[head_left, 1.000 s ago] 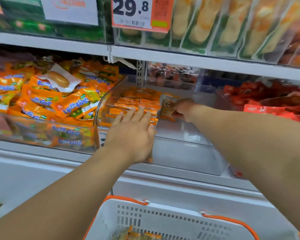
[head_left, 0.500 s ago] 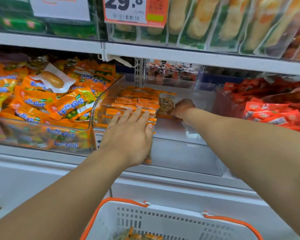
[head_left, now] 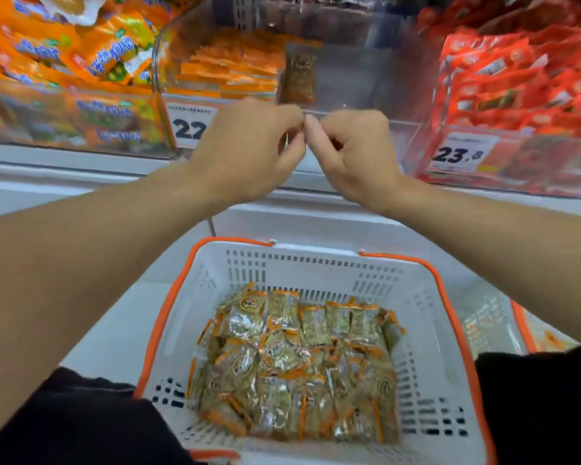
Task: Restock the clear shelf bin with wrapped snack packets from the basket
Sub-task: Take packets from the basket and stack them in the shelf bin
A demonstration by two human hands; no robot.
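Note:
The clear shelf bin (head_left: 366, 78) holds flat stacks of orange packets (head_left: 228, 68) on its left side, with one brown wrapped packet (head_left: 301, 73) standing upright beside them. Its right half is bare. My left hand (head_left: 245, 152) and my right hand (head_left: 353, 152) hover side by side just in front of the bin's front wall, fingers curled in, fingertips almost meeting, nothing visible in either. Below them sits the white basket (head_left: 316, 263) with orange handles, its floor covered by several gold and orange wrapped snack packets (head_left: 292, 357).
A bin of orange snack bags (head_left: 64, 62) stands to the left and a bin of red packets (head_left: 517, 78) to the right. Price tags reading 22 (head_left: 190, 127) and 23.8 (head_left: 460, 152) face out. A second basket (head_left: 524, 330) shows at the right edge.
Both hands have pulled back out of the bin and closed up in front of it. The brown packet stays standing in the bin. The view has tilted down onto the basket.

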